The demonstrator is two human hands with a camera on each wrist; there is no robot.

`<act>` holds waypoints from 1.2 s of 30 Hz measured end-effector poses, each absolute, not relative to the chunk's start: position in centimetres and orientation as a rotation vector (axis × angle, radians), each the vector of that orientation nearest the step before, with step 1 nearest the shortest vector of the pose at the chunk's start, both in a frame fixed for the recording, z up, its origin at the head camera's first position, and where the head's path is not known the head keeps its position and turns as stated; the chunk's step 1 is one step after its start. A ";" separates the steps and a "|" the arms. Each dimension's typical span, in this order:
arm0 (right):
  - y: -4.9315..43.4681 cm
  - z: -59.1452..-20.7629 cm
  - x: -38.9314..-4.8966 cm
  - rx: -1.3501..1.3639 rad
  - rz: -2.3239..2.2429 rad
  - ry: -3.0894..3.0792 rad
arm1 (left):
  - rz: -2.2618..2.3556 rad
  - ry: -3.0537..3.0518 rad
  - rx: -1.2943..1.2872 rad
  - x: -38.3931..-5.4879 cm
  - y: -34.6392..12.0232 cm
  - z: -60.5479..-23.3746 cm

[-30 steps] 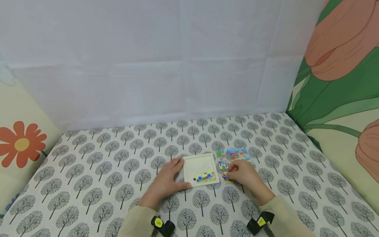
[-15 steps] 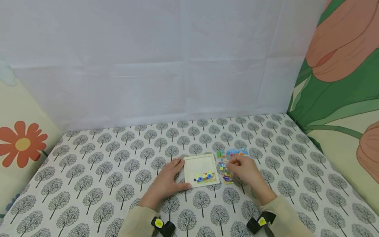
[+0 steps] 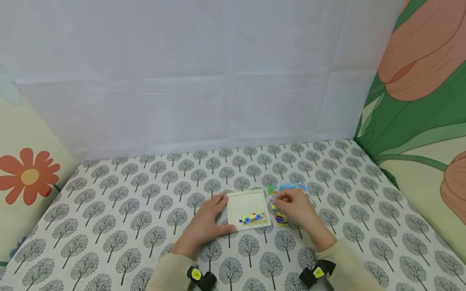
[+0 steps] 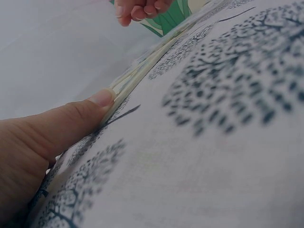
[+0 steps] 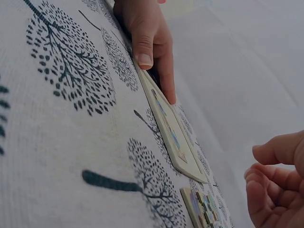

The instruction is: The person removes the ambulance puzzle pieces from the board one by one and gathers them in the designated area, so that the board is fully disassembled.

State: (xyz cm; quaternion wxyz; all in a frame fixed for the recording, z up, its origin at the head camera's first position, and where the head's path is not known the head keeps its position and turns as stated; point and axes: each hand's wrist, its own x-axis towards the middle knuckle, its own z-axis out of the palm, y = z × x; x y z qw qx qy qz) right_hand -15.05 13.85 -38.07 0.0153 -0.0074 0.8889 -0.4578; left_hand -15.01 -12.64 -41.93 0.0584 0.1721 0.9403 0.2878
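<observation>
A square, pale puzzle tray (image 3: 247,202) lies on the cloth, with joined pieces showing a vehicle (image 3: 253,218) along its near side. My left hand (image 3: 208,220) rests at the tray's left side, fingers spread. Its thumb (image 4: 102,98) touches the tray's near edge in the left wrist view. To the tray's right lie loose puzzle pieces (image 3: 280,219). Above them hovers my right hand (image 3: 298,206), partly hiding the group. In the right wrist view, the right hand's fingers (image 5: 259,190) are loosely bent, thumb apart from them, and nothing shows between them.
The tablecloth (image 3: 153,218) has a printed tree pattern. More puzzle pieces (image 3: 287,186) in blue and green lie behind the right hand. A white curtain (image 3: 182,81) hangs along the back, with flowered panels at both sides.
My right hand has lifted off the near loose puzzle piece and moved away from me, over the other pieces. The left hand stays at the tray.
</observation>
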 end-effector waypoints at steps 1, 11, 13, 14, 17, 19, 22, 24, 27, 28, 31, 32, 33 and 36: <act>13.7 -38.1 -15.0 -0.025 -1.418 2.780 | 0.873 2.849 0.520 -15.0 -12.6 -41.9; 12.4 -38.4 -15.1 -0.100 -1.421 2.781 | 0.879 2.854 0.524 -14.9 -12.6 -41.9; 12.2 -38.5 -15.1 -0.116 -1.424 2.769 | 0.879 2.854 0.526 -14.9 -12.6 -41.8; 12.1 -38.5 -15.2 -0.123 -1.425 2.769 | 0.878 2.854 0.525 -14.9 -12.6 -41.8; 11.8 -38.5 -15.1 -0.173 -1.430 2.768 | 0.874 2.857 0.520 -14.9 -12.6 -41.8; 11.6 -38.6 -15.1 -0.220 -1.445 2.755 | 0.875 2.858 0.511 -14.9 -12.6 -41.8; 11.3 -38.7 -15.1 -0.291 -1.472 2.710 | 0.877 2.860 0.504 -14.9 -12.6 -41.8; 11.2 -38.9 -15.1 -0.334 -1.491 2.664 | 0.878 2.860 0.505 -15.0 -12.7 -41.9; 10.9 -39.1 -15.2 -0.385 -1.500 2.628 | 0.876 2.862 0.512 -15.0 -12.7 -41.9; 10.8 -39.2 -15.2 -0.407 -1.495 2.624 | 0.876 2.863 0.513 -15.0 -12.7 -41.9; 10.4 -39.5 -15.3 -0.482 -1.474 2.625 | 0.874 2.864 0.512 -15.0 -12.7 -41.9; 10.3 -39.5 -15.3 -0.508 -1.469 2.618 | 0.874 2.864 0.512 -15.0 -12.7 -41.9; 10.2 -39.6 -15.4 -0.535 -1.458 2.614 | 0.876 2.863 0.510 -15.0 -12.7 -41.9; 9.9 -39.7 -15.3 -0.594 -1.427 2.595 | 0.877 2.863 0.512 -15.0 -12.7 -41.9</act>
